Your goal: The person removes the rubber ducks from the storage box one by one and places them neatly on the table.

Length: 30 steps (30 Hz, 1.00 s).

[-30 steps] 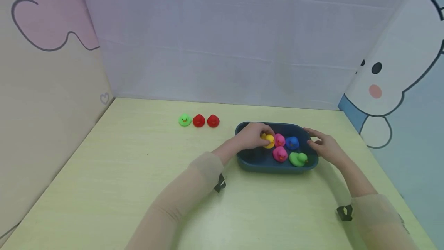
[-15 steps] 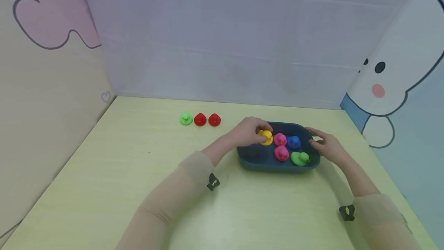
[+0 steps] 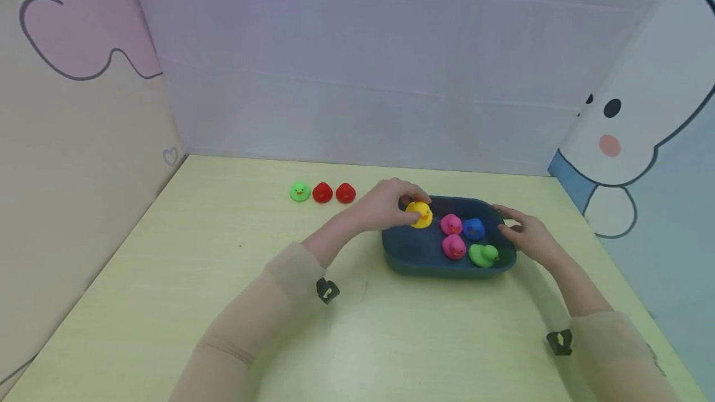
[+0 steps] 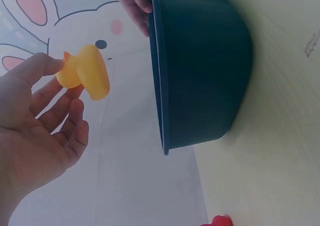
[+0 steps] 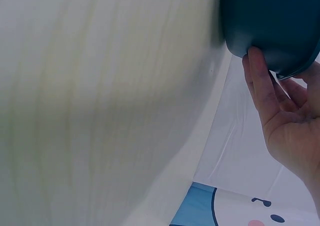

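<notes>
My left hand [image 3: 380, 205] pinches a yellow rubber duck [image 3: 422, 208] between thumb and fingers, above the left end of a dark blue-green plastic tub [image 3: 441, 270]. In the left wrist view the duck [image 4: 95, 73] hangs in the air beside the tub's rim, clear of it. My right hand [image 3: 527, 237] grips the tub's right end; in the right wrist view its fingers [image 5: 262, 81] lie along the outside wall, the thumb mostly hidden at the rim. Inside the tub sit two pink ducks [image 3: 454, 247], a blue duck [image 3: 474, 229] and a green duck [image 3: 481, 255].
On the table [image 3: 223, 278], left of the tub, a green duck [image 3: 300, 191] and two red ducks [image 3: 346, 193] stand in a row near the back edge. A pale wall [image 3: 335, 79] closes off the back, with printed panels at both sides.
My left hand has lifted the yellow duck from among the others in the tub and carried it up and to the left. The right hand has stayed at the tub's end.
</notes>
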{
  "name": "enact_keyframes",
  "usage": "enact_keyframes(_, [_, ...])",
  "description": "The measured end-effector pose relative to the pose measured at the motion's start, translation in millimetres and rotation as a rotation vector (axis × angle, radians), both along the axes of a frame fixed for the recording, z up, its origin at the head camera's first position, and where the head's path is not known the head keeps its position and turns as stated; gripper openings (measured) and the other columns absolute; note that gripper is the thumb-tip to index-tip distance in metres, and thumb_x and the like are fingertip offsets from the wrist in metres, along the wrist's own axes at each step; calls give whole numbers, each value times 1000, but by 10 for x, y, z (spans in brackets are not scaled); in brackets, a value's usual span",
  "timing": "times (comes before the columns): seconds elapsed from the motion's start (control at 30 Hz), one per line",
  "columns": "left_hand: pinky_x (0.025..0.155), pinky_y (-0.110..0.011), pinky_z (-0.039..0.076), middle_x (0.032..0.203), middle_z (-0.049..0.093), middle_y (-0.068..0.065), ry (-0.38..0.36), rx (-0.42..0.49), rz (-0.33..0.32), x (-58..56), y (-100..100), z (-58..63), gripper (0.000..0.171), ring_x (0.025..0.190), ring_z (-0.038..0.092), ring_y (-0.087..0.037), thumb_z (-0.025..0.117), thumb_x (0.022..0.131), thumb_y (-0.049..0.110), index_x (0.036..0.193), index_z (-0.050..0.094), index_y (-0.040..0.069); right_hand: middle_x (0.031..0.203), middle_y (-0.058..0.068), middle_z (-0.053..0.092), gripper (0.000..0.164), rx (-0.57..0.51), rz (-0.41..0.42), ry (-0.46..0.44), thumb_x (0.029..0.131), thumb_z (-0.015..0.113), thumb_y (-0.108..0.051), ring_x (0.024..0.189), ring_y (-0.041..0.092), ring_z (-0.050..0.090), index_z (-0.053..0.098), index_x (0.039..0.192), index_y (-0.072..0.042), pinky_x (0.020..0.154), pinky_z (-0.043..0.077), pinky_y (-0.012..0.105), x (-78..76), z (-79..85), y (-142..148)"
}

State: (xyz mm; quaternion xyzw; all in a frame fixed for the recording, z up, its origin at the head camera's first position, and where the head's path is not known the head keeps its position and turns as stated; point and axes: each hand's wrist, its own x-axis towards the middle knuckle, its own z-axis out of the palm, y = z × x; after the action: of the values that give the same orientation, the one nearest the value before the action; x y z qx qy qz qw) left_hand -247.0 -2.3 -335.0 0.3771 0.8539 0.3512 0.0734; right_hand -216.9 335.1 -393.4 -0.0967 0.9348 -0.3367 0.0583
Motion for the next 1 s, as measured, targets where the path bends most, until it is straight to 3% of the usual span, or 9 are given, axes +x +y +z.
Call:
enact_keyframes(0.37, [77,-25,46,110,62,9,31,2,-20,36,-244,154,33,102,51,-18,64,87,20,119,64,16,139,35,37,50,0,5,-6,98,46,-14,111,51,53,33,144,0,65,56,31,15,-7,-2])
enact_keyframes(0.7, [83,-31,45,109,63,11,100,33,-23,84,-490,375,28,96,52,-9,66,86,22,114,66,18,137,35,39,49,6,10,9,98,47,-13,108,49,56,34,143,0,63,54,27,18,-6,-13])
enact_keyframes(1.0, [84,-32,45,109,61,12,138,87,-37,94,-727,458,26,97,51,-8,67,86,23,112,66,20,138,35,37,49,6,3,-3,98,46,-13,110,50,54,33,144,0,65,55,29,18,-11,-6])
